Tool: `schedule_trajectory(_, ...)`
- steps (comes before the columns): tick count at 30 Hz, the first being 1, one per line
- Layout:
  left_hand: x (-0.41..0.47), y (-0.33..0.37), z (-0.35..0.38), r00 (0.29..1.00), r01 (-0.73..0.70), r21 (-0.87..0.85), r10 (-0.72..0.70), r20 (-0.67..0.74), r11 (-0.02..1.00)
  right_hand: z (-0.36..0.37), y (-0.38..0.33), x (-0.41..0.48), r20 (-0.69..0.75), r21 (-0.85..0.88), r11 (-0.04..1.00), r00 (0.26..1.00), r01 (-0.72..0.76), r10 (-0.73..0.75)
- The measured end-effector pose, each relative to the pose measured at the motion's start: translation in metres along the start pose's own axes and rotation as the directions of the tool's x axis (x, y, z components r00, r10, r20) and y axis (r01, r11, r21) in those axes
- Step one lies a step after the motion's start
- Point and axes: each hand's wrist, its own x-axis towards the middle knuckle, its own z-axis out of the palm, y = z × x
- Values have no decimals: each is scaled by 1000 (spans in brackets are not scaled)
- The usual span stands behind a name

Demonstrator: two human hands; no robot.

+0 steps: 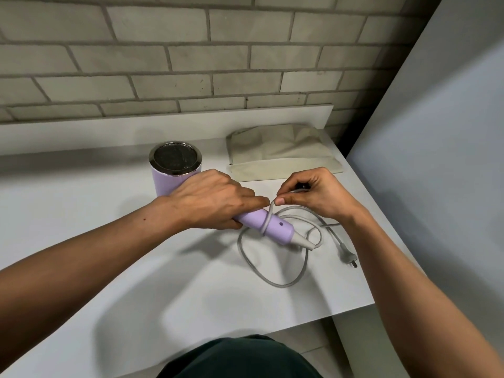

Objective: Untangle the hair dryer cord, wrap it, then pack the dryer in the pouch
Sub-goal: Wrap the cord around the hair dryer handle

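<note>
Well, surface: you work at a white table (109, 241), matt and plain, with the shadows of your arms across it
Room: a grey brick wall (191, 64) runs behind the table above a low white ledge (191, 124); a pale panel (436, 132) rises close on your right
Dryer: the lilac hair dryer (169, 181) sits mid-table, barrel upright, mesh end up, handle reaching toward your right
Left hand: your left hand (215, 200) is curled over the handle and grips it
Right hand: your right hand (319, 195) pinches the cord (272, 282) between thumb and forefinger just above the handle, where one turn passes round it
Cord: loose loops lie on the table by the handle's end; the plug (347, 257) lies near the right edge
Pouch: the beige pouch (281, 156) lies flat at the back right, against the ledge, apart from the dryer
Edges: the right edge runs just beyond the plug; the near edge is by your body
Open room: the broadest stretch of white surface lies to your left and toward you
</note>
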Motion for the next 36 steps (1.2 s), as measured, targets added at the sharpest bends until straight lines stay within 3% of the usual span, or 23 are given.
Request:
schedule_trajectory(4,-1,0,1,995,85,-53,-88,-51,995,5,11,2,23,16,1000,1000,-15,14)
schedule_trajectory(10,-3,-1,0,996,43,-31,-45,-73,999,19,31,0,4,100,995,1000,-27,27)
schedule_trajectory(13,-6,-7,4,992,109,-24,-111,-66,994,28,38,-5,17,0,999,999,35,-35)
schedule_trajectory(17,-1,-11,-5,952,297,-17,-295,79,955,46,35,-18,56,-47,979,978,-199,202)
schedule_trajectory(21,1,-19,2,849,515,-49,-501,170,856,55,6,-33,346,-327,925,887,-191,306)
schedule_trajectory(23,1,-21,5,807,563,-25,-543,234,826,52,-20,-39,396,-552,822,825,-137,403)
schedule_trajectory(24,1,-21,7,801,560,1,-542,253,828,51,-35,-43,389,-633,771,831,-73,398)
schedule_trajectory(27,1,-18,10,823,502,29,-488,292,864,40,-75,-45,300,-795,586,941,158,154)
schedule_trajectory(30,1,-16,7,839,442,-3,-412,355,897,23,-88,-29,159,-908,364,975,206,-153)
schedule_trajectory(32,2,-14,0,850,403,-15,-369,376,915,15,-85,-18,124,-930,306,958,203,-259)
schedule_trajectory(36,3,-8,-14,871,349,-6,-321,372,937,8,-67,-3,46,-939,296,916,176,-399)
